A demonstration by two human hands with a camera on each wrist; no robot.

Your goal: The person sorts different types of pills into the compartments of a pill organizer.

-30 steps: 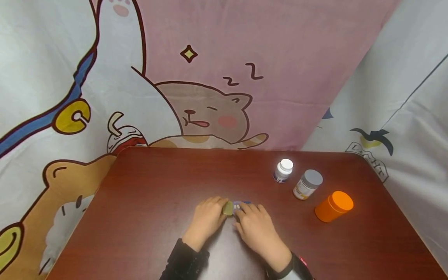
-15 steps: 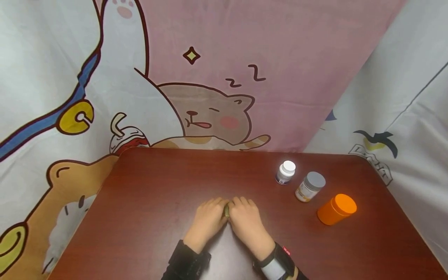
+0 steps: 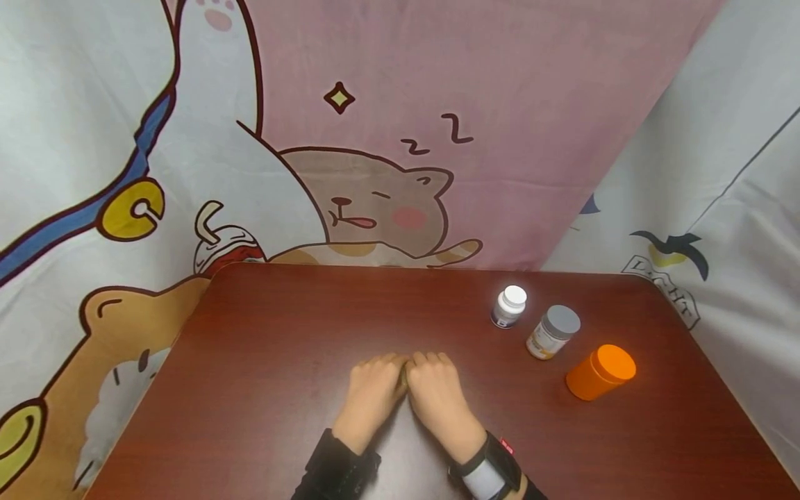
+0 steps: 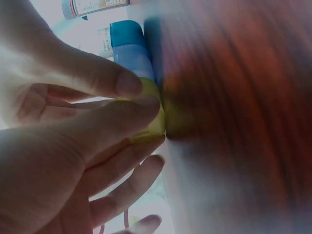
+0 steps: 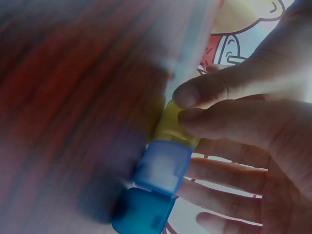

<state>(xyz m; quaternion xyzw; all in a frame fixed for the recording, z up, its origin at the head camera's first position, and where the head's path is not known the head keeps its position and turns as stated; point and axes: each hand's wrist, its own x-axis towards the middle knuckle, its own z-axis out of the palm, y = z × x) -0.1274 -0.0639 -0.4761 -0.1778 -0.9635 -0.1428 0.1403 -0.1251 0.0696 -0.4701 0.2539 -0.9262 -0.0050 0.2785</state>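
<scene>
A small pill organizer with yellow, pale blue and teal compartments (image 5: 165,165) rests on the brown table, mostly covered by the hands in the head view. My left hand (image 3: 370,396) pinches its yellow end, thumb in front and fingers behind. Close against it, my right hand (image 3: 439,399) holds the same yellow compartment (image 4: 152,124), its thumb beside the left thumb. In the right wrist view the pale blue and teal compartments extend past the right thumb, lids down. The yellow lid's edge is hidden under the thumbs.
To the right stand a white bottle (image 3: 509,306), a grey-lidded jar (image 3: 553,332) and an orange bottle (image 3: 601,372). The brown table (image 3: 281,333) ends at a cartoon-printed cloth (image 3: 500,83) hanging behind.
My right hand has moved left from the blue compartments to the yellow end, beside the left hand. The left hand has kept its place. Within the last half second the hands have hardly moved.
</scene>
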